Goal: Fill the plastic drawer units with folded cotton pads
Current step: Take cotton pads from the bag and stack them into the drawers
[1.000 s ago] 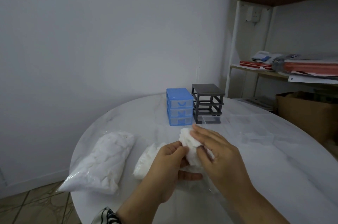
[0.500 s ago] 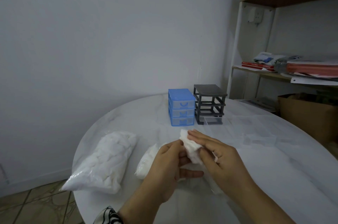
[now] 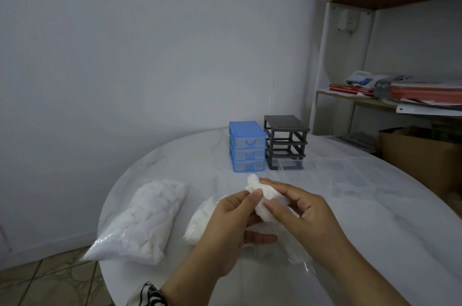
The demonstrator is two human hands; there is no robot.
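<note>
Both hands hold a white cotton pad (image 3: 262, 195) above the round marble table (image 3: 375, 218). My left hand (image 3: 230, 225) pinches its left end with thumb and fingers. My right hand (image 3: 297, 208) curls round its right side. Farther back stands a blue drawer unit (image 3: 247, 147) with three drawers pushed in. Right of it is a dark grey drawer frame (image 3: 286, 142) with no drawers inside. Clear drawers (image 3: 350, 180) lie on the table to the right of the frame.
A large plastic bag of cotton pads (image 3: 142, 223) lies at the table's left edge. A smaller bag (image 3: 200, 220) sits partly hidden behind my left hand. A shelf unit (image 3: 400, 100) and a cardboard box (image 3: 420, 155) stand at the right.
My right hand's fingers have curled in round the pad, which has been squeezed narrower between both hands. The bags and drawer units have not moved.
</note>
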